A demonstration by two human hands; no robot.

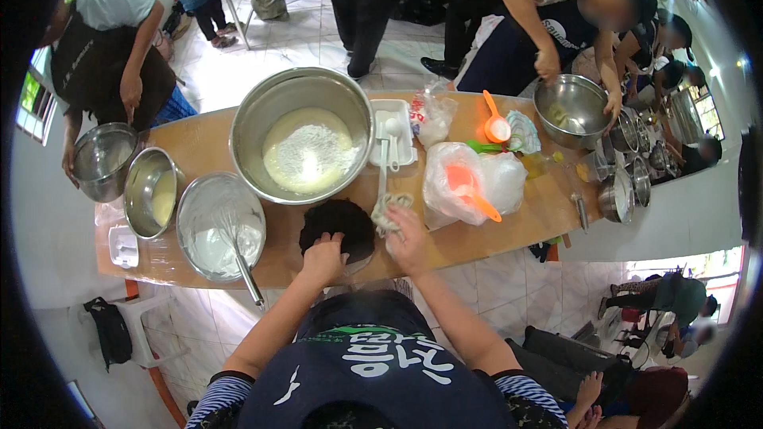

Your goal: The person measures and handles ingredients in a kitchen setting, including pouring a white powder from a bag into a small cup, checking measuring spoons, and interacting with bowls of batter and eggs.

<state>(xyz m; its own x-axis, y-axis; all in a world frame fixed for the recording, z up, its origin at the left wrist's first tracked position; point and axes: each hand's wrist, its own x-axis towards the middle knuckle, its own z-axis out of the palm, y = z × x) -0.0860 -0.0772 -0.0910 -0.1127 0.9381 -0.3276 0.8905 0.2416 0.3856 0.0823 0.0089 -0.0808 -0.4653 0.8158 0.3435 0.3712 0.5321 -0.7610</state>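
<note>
My left hand [325, 257] rests on the front edge of a round, dark black thing [341, 223]. Its material is too dark to make out, and whether my fingers grip it is unclear. Crumpled in my right hand [409, 243] is a pale cloth [390, 213], just right of the black thing. A long pale utensil handle [382, 176] runs from the cloth up to a white foam tray [405, 146] that holds white measuring spoons [393, 131]. Behind the black thing stands a large steel pot [238, 149] with pale yellow batter [277, 158] and white powder [310, 146] heaped on it.
On my left, a whisk [238, 250] leans in a bowl of white mixture [208, 244], beside a steel bowl of batter [134, 208]. Plastic bags [441, 158] with an orange scoop [477, 196] lie right. People work at bowls [104, 161] [575, 131] on both sides.
</note>
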